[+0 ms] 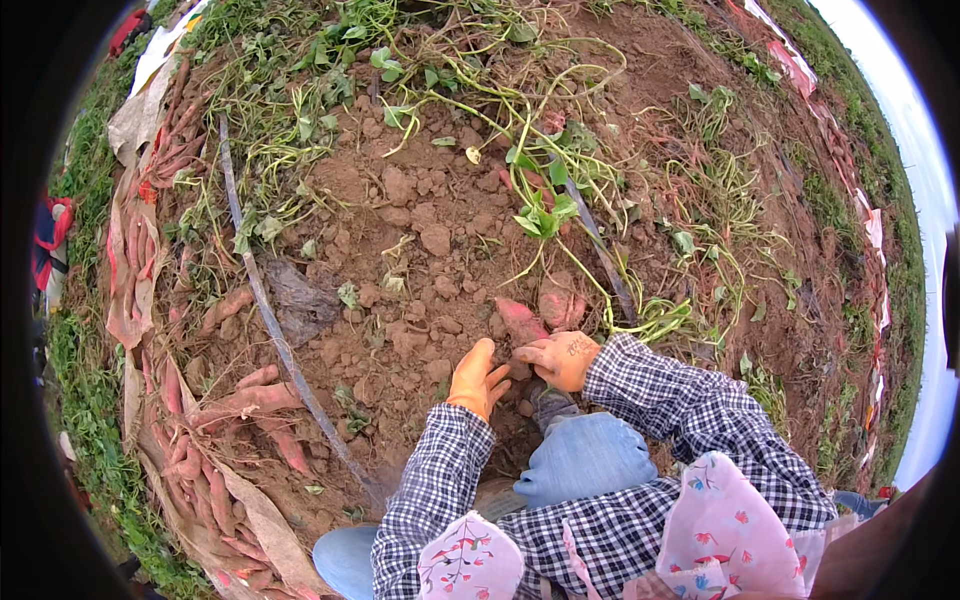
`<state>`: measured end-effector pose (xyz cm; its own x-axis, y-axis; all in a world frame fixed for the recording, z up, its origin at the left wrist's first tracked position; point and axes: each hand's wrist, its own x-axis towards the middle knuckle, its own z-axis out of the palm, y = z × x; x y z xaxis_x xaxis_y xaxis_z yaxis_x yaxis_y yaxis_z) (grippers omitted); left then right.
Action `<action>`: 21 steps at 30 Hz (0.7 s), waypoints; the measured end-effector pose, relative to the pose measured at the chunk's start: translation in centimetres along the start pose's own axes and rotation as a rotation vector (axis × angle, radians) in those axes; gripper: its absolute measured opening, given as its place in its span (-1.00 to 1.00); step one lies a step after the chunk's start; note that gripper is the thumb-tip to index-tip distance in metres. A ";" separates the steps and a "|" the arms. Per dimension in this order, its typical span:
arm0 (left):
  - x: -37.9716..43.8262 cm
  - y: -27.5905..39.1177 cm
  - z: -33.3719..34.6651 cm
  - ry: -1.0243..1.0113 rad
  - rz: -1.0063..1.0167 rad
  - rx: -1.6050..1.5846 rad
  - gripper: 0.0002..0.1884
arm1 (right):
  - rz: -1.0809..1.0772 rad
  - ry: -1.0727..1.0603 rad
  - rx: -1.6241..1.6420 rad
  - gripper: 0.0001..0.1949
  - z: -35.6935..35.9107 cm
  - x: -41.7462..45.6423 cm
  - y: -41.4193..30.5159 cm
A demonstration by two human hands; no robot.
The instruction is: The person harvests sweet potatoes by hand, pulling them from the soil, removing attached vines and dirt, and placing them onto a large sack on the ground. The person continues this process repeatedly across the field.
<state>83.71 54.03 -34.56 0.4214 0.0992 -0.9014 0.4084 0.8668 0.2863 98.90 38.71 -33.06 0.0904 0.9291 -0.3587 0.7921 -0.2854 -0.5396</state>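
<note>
Both of my hands wear orange gloves and are low over loose brown soil. My left hand has its thumb and fingers apart, with nothing visible between them. Close by on the right, my right hand has its fingers curled down at the soil; whether they grip anything is hidden. Just beyond its fingertips a red-skinned sweet potato sticks partly out of the earth. Beside that sits another sweet potato, coated with soil. My bent knee in blue denim is right under my right wrist.
A dark flat hose runs along the left, and another hose lies at the right under green vines. Dug sweet potatoes lie at the left, beside a filled tan sack. A person is at the far left rim.
</note>
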 end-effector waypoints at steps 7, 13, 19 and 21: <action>1.1 0.7 -0.5 0.052 0.045 -0.078 -0.05 | 0.398 0.093 -0.143 0.06 2.2 3.5 -0.8; -0.9 2.1 -3.4 0.040 0.104 -0.139 -0.10 | 0.541 -0.327 -0.144 0.12 -0.8 5.1 0.6; -1.4 0.4 -4.2 0.001 0.090 -0.153 -0.06 | 0.555 -0.312 -0.130 0.01 -0.7 6.5 -0.1; -1.9 0.1 -4.9 -0.025 0.082 -0.134 -0.04 | 0.546 -0.247 -0.127 0.01 0.3 6.9 -0.2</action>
<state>79.00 56.33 -34.45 0.4699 0.1615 -0.8678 0.2605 0.9139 0.3112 99.18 45.17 -35.62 0.3726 0.5702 -0.7321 0.7383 -0.6602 -0.1383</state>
